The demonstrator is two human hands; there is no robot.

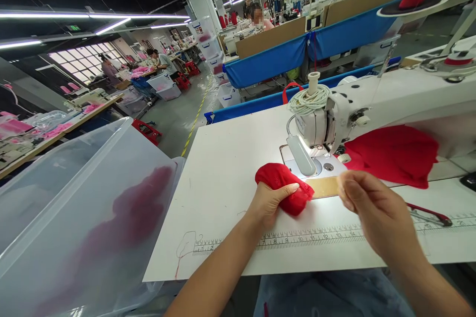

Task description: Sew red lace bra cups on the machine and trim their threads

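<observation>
In left hand (266, 203), red fabric (278, 177) (a wad)

- Two hands at work over one white desk (223, 168): the left hand (269, 203) and the right hand (375, 213).
- Two pieces of red cloth: one small bundle (284, 185) and one larger piece (394, 153).
- One sewing machine (372, 104), topped by one coil of cord (308, 99).
- One clear plastic bin (74, 198).
- One printed ruler (316, 237).
- One pair of scissors (427, 213), red-handled.
</observation>
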